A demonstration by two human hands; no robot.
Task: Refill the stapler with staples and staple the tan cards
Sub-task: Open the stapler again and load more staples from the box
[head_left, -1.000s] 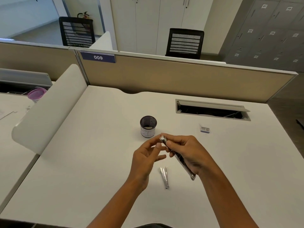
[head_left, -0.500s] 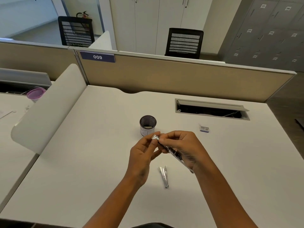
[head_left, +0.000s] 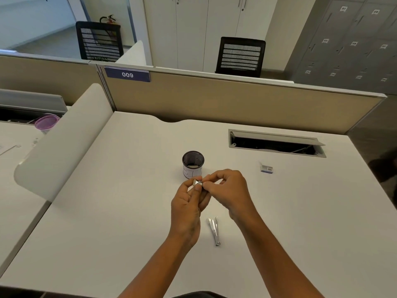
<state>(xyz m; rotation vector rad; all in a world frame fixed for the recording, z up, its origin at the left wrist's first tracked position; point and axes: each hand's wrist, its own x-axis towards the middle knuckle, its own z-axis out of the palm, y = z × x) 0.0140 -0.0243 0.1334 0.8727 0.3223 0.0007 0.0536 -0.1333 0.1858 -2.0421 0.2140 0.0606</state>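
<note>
I am seeing both hands raised above the white desk (head_left: 120,211), fingertips meeting. The right hand (head_left: 227,191) and left hand (head_left: 187,208) are pinching the silver metal stapler (head_left: 198,183), mostly hidden, its tip pointing toward ten o'clock. A silver metal strip (head_left: 214,231) is lying at six o'clock below them.

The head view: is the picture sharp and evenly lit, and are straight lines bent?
Head view: soft, even light with only faint shadows on the desk; the partition top edge slopes and bows, a wide-angle effect; the stapler pinched between the left hand and right hand is small and slightly blurred; the staple box print is unreadable.
</note>
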